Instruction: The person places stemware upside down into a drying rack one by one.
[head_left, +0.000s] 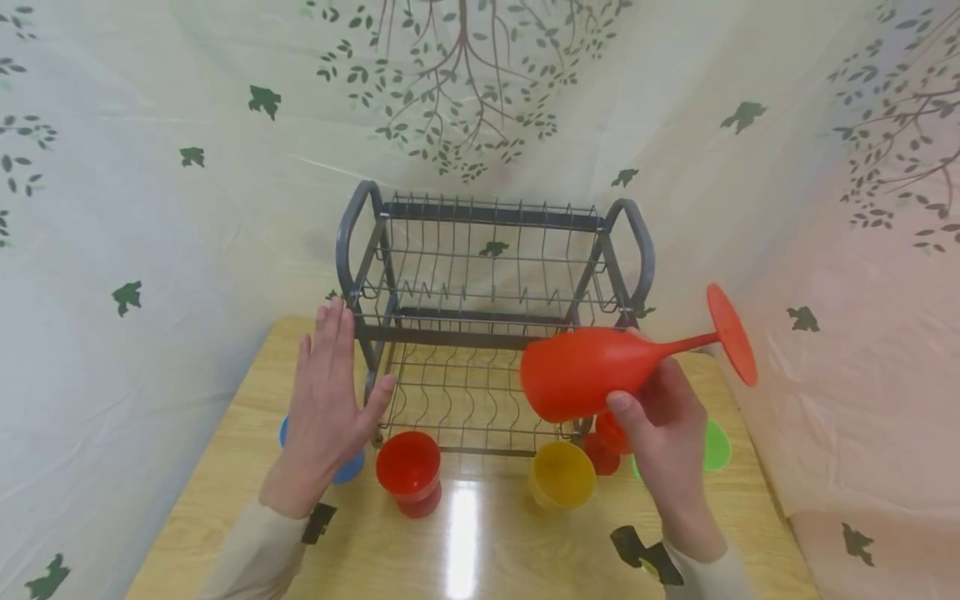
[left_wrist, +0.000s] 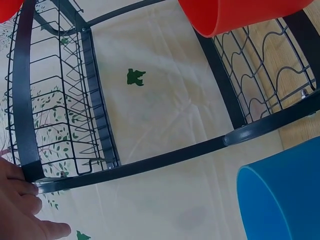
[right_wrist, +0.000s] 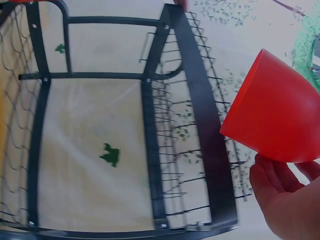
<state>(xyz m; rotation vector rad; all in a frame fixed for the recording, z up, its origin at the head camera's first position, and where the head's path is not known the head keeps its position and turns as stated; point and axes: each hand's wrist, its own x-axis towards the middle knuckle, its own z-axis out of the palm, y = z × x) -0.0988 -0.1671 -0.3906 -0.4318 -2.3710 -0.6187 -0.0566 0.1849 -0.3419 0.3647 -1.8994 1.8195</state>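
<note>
My right hand (head_left: 667,425) holds a red plastic wine goblet (head_left: 592,371) where the bowl meets the stem. The goblet lies on its side in the air, mouth to the left and round foot to the right, before the right part of a dark two-tier dish rack (head_left: 450,337). In the right wrist view the goblet's bowl (right_wrist: 285,110) is above my fingers, near the rack's upper bar. With fingers straight, my left hand (head_left: 326,408) is at the rack's left side. The left wrist view shows its fingertips (left_wrist: 27,187) at the upper tier's corner.
A red cup (head_left: 408,467) and a yellow cup (head_left: 562,475) stand before the rack. Blue plastic (head_left: 348,468) shows behind my left hand. Another red piece (head_left: 602,454) and a green one (head_left: 717,446) are partly hidden by my right hand. Leaf-patterned sheeting (head_left: 225,225) surrounds the table.
</note>
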